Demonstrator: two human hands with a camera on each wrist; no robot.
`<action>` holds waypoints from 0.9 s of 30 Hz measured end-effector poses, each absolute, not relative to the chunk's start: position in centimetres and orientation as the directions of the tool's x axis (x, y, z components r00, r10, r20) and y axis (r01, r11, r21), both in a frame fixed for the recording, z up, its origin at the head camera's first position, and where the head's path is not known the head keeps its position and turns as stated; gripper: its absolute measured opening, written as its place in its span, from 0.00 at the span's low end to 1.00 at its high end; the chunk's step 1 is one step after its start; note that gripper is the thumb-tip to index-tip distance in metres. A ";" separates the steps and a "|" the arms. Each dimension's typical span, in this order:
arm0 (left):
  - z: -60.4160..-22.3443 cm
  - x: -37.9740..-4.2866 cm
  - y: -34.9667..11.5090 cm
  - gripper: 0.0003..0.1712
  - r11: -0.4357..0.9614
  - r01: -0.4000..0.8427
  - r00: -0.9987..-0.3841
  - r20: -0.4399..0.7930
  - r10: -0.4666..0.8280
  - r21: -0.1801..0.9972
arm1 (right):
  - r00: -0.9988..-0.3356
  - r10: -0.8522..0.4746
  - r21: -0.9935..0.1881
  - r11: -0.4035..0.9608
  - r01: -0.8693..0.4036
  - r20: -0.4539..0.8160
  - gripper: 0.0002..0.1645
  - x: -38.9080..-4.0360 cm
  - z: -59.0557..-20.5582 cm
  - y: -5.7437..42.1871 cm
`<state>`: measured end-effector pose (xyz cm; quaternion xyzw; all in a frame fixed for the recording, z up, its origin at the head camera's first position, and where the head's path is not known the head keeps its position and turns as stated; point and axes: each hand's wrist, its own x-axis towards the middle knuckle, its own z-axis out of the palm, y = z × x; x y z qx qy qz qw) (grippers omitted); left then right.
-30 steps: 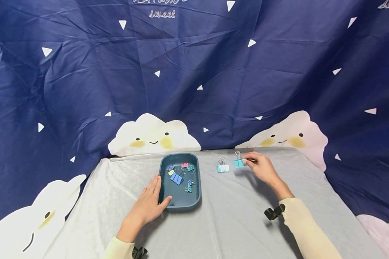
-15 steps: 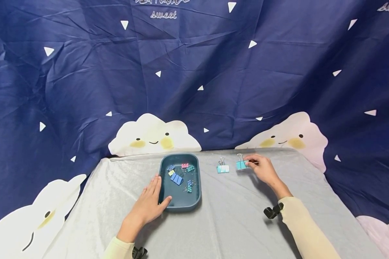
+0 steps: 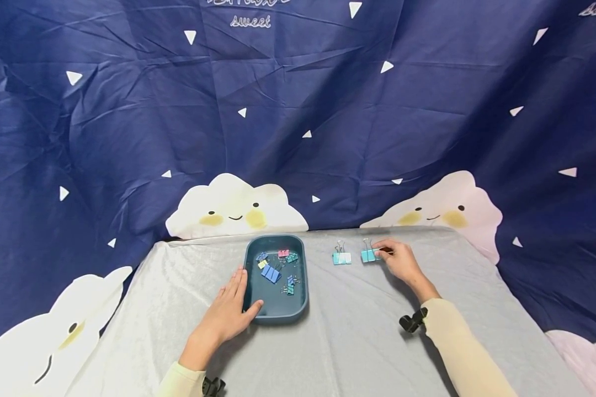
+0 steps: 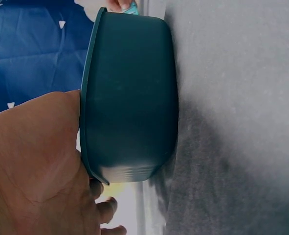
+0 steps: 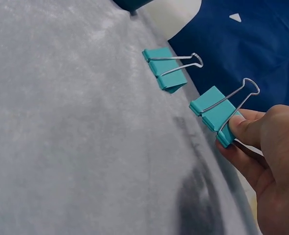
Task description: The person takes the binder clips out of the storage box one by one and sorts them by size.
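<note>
Between the thumb and fingers of my right hand [image 3: 401, 262] is a turquoise binder clip [image 3: 368, 256], pinched by its right end with its wire handles pointing up and away. In the right wrist view the pinched clip [image 5: 214, 108] is close to the cloth; I cannot tell whether it touches. Left of it stands a second turquoise binder clip [image 3: 341, 258], its handles also up. My left hand [image 3: 223, 313] rests against the left side of a dark teal tray [image 3: 305, 300], fingers straight along the rim and thumb near the front corner. Its palm side shows in the left wrist view.
Several smaller binder clips lie in the tray, among them a larger blue one [image 3: 271, 274], a pink one [image 3: 283, 253] and a yellow one [image 3: 262, 264]. Grey cloth [image 3: 357, 342] covers the table. A dark blue curtain [image 3: 298, 110] hangs behind its far edge.
My right hand has brought the pinched clip slightly down and nearer to me, beside the standing clip. The left hand and the tray have stayed put.
</note>
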<state>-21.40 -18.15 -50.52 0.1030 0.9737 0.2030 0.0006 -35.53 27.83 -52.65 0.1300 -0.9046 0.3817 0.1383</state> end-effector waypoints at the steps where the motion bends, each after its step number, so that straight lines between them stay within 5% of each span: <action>1: -50.6 -21.4 -18.2 0.53 0.898 0.199 -0.979 0.038 0.201 0.391 | -0.929 -0.128 -0.657 0.674 -0.338 0.347 0.11 -35.6 -52.8 27.8; 27: -50.8 -21.5 -18.2 0.53 0.897 0.193 -0.980 0.039 0.194 0.398 | -0.953 -0.167 -0.584 0.759 -0.287 0.252 0.13 -36.8 -54.3 27.3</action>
